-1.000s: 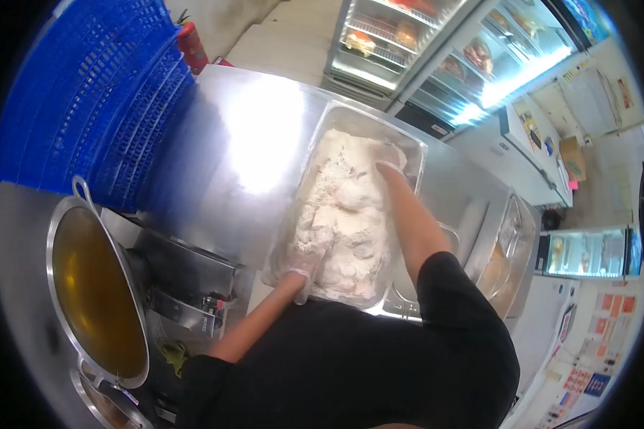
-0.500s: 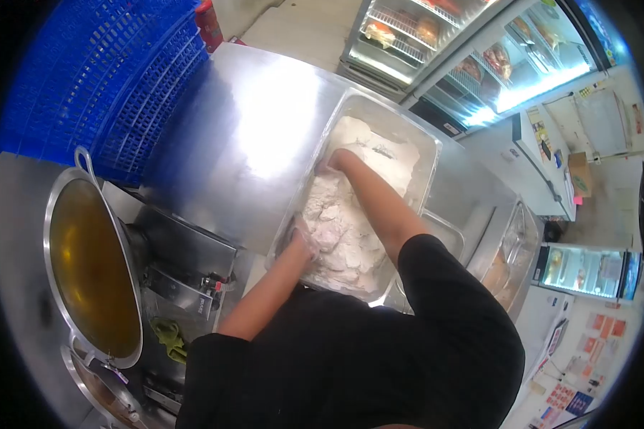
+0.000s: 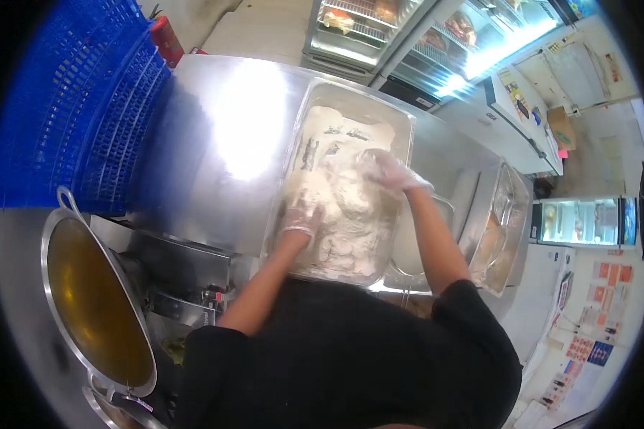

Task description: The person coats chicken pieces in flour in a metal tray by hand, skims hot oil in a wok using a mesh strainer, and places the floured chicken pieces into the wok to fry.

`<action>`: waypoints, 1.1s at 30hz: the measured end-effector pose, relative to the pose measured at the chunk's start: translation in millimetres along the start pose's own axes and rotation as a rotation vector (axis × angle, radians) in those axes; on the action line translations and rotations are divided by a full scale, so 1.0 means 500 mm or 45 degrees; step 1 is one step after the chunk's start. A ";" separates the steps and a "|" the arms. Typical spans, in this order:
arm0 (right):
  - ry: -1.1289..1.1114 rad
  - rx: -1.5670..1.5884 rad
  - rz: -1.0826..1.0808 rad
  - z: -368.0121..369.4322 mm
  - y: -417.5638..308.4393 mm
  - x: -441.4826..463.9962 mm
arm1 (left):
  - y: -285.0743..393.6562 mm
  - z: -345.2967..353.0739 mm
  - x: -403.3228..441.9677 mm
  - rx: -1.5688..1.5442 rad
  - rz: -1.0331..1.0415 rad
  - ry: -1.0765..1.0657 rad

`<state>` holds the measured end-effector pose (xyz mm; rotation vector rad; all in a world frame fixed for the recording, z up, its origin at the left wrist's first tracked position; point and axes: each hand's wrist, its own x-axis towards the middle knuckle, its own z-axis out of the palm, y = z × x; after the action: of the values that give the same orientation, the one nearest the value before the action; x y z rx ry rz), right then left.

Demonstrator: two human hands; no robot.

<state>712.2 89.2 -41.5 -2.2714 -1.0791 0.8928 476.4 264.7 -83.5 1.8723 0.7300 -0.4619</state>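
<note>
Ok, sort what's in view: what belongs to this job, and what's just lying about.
In the job:
left hand and right hand, both in clear gloves
lumpy white powder
metal tray holding the powder
steel counter beneath

Apparently just lying about:
blue crates
fire extinguisher
cardboard box
pan of yellow-brown liquid, untouched now

Black top (image 3: 343,350), 2 short loose sleeves (image 3: 472,314), bare forearms (image 3: 436,239); left hand (image 3: 303,217), right hand (image 3: 385,171), both in thin see-through gloves (image 3: 416,184), wrinkled at the wrists
</note>
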 end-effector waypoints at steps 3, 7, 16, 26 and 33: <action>-0.087 -0.301 0.627 0.023 0.042 0.068 | -0.031 0.046 -0.004 0.286 -0.169 0.226; -0.069 -0.143 0.850 0.070 0.024 0.085 | -0.107 0.100 0.094 0.077 -0.413 0.058; -0.085 0.846 0.899 0.185 0.018 0.019 | -0.036 0.075 0.093 -0.668 -0.504 -0.028; 0.465 1.554 0.687 0.065 -0.053 -0.097 | -0.028 0.056 0.184 -0.511 0.006 0.080; -0.215 -0.198 0.880 0.131 -0.121 -0.117 | -0.131 0.097 0.123 1.063 0.282 -0.019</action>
<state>606.9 85.9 -26.3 -2.7940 -0.4107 1.3135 478.7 255.9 -185.2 2.6831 0.3137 -0.7022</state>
